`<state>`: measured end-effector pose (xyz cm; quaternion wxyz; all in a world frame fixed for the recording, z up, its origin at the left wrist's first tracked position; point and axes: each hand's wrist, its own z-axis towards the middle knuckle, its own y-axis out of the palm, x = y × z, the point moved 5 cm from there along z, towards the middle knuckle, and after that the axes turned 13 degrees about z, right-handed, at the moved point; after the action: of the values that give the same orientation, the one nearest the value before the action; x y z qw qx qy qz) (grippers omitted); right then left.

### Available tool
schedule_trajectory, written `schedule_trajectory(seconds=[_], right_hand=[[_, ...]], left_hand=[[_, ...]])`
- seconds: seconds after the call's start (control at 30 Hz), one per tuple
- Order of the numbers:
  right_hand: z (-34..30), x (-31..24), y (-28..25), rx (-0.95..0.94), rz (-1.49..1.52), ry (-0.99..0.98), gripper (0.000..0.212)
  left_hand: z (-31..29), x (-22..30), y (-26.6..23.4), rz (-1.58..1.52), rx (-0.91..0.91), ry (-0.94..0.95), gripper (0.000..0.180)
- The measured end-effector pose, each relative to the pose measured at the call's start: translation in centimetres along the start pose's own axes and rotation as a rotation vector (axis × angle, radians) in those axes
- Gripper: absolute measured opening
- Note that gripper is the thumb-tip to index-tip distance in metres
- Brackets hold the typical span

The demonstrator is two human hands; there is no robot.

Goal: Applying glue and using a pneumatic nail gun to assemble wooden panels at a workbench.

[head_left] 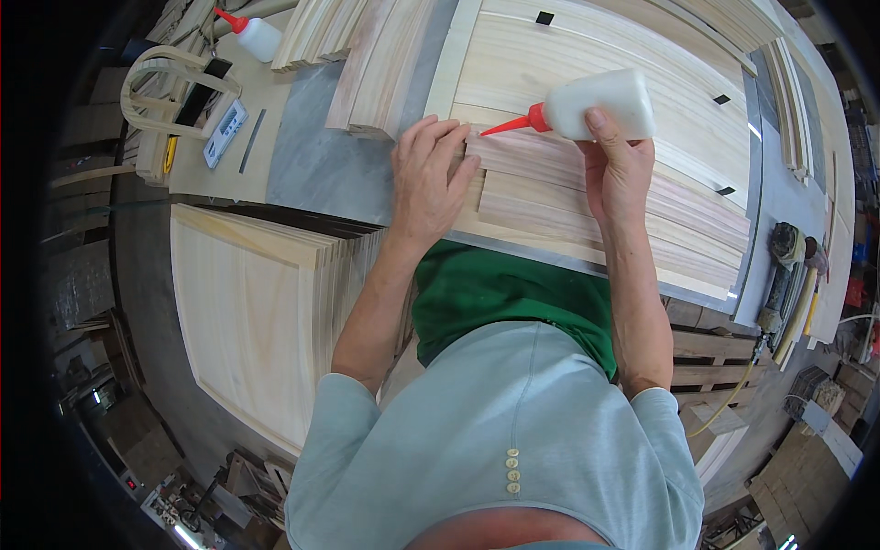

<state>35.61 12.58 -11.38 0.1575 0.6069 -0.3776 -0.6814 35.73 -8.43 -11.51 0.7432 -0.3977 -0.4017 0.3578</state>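
My right hand (616, 165) is wrapped round a white squeeze glue bottle (600, 103) with a red nozzle. The bottle is tipped on its side, its nozzle pointing left, with the tip at the left end of a wooden strip (532, 154). At that same end my left hand (429, 174) grips the strip, fingers on the far side and thumb on the near side. More pale strips (568, 209) lie side by side closer to me. Under and beyond them is a flat wooden panel (513, 64) bearing small black patches.
A grey worktable (339, 174) carries stacked wooden pieces (380, 69) at the far left, beside a second red-tipped bottle (258, 38) and a wooden-handled holder (174, 92). Framed panels (243, 312) stand at lower left. A hose-fed tool (781, 275) hangs along the right edge.
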Motion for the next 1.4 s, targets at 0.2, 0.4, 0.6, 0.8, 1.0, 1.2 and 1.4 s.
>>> schedule_trajectory(seconds=[0.2, 0.4, 0.6, 0.8, 1.0, 1.2, 1.4], right_hand=[[-0.1, -1.9, -1.6, 0.028, -0.035, -0.045, 0.040], [-0.6, -4.1, -3.8, 0.097, -0.085, -0.113, 0.040], [-1.4, -7.7, -7.6, 0.153, -0.142, -0.162, 0.038], [-3.0, -12.6, -11.5, 0.225, -0.185, -0.284, 0.036], [-4.6, -17.3, -15.8, 0.278, -0.198, -0.382, 0.035], [-6.2, -21.9, -19.2, 0.363, -0.241, -0.519, 0.034], [-7.6, -26.1, -21.6, 0.418, -0.382, -0.616, 0.036]], left_hand=[[0.0, 0.0, 0.0, 0.018, 0.000, -0.004, 0.036], [0.1, 0.1, 0.0, 0.017, -0.003, 0.005, 0.035], [0.0, 0.0, 0.1, 0.024, 0.000, 0.002, 0.034], [0.2, 0.0, 0.3, 0.017, -0.003, 0.022, 0.034], [0.1, 0.2, 0.1, 0.038, -0.027, 0.015, 0.033], [0.0, 0.4, 0.1, 0.035, -0.059, 0.008, 0.033], [0.2, 0.2, 0.5, 0.064, -0.093, 0.020, 0.034]])
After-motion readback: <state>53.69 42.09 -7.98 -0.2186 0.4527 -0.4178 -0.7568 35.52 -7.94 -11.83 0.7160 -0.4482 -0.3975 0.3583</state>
